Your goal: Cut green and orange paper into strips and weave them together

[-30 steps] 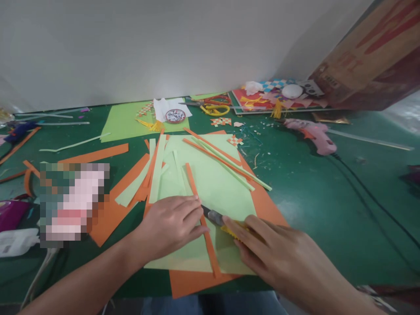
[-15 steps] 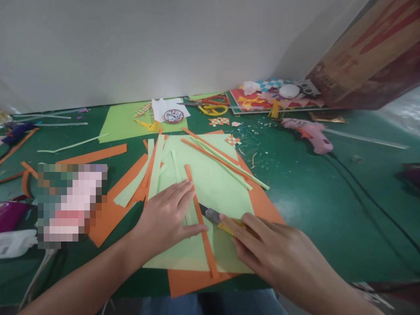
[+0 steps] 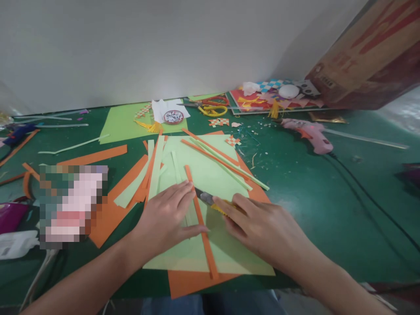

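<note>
My left hand [image 3: 170, 212] lies with fingers stretched out and thumb spread, pressing an orange paper strip [image 3: 201, 216] down onto a pale green sheet [image 3: 167, 251]. In my right hand [image 3: 259, 227] is a yellow box cutter [image 3: 218, 208], its handle gripped in closed fingers. The dark blade rests by the right edge of the strip, close to my left fingertips. Narrow green and orange strips [image 3: 219, 159] cross the sheet's upper part. More strips [image 3: 155, 168] lie at its left edge, and an orange sheet [image 3: 193, 284] shows underneath.
A pink glue gun [image 3: 310, 133] with its cord lies at the right of the green table [image 3: 315, 197]. Scissors [image 3: 213, 107], a round tin [image 3: 173, 117] and paper scraps sit at the back. A blurred-out pinkish object [image 3: 78, 201] is at left.
My right hand and the box cutter have slid up and left along the strip, away from me. My left hand holds its place.
</note>
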A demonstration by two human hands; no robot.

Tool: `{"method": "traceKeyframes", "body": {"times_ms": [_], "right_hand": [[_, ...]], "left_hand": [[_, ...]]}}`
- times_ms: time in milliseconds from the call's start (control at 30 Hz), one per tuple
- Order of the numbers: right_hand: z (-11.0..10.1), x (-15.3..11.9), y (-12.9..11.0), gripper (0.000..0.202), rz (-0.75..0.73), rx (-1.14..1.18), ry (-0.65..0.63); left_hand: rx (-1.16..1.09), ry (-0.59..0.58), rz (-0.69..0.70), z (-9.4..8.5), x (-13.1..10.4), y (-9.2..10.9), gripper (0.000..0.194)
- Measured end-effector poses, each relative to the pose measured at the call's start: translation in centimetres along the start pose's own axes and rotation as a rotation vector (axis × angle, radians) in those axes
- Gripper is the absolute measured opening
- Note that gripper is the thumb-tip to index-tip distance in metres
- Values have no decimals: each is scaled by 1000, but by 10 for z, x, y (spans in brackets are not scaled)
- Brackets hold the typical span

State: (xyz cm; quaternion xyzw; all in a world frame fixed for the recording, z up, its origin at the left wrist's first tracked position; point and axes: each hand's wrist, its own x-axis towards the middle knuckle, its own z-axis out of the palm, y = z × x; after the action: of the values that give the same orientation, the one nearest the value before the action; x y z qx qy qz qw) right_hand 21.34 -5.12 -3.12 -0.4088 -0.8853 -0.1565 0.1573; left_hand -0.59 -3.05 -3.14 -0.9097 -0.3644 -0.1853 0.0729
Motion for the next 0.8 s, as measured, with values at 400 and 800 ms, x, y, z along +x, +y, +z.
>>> {"method": "traceKeyframes", "body": {"times_ms": [400, 800], "right_hand": [[-7, -13, -6, 31, -19, 47, 18], [-5, -12, -5, 33, 11, 36, 3]], "left_hand": [[15, 88, 112, -5, 2, 5, 40], [-40, -106, -92, 3, 1, -2, 64]]}}
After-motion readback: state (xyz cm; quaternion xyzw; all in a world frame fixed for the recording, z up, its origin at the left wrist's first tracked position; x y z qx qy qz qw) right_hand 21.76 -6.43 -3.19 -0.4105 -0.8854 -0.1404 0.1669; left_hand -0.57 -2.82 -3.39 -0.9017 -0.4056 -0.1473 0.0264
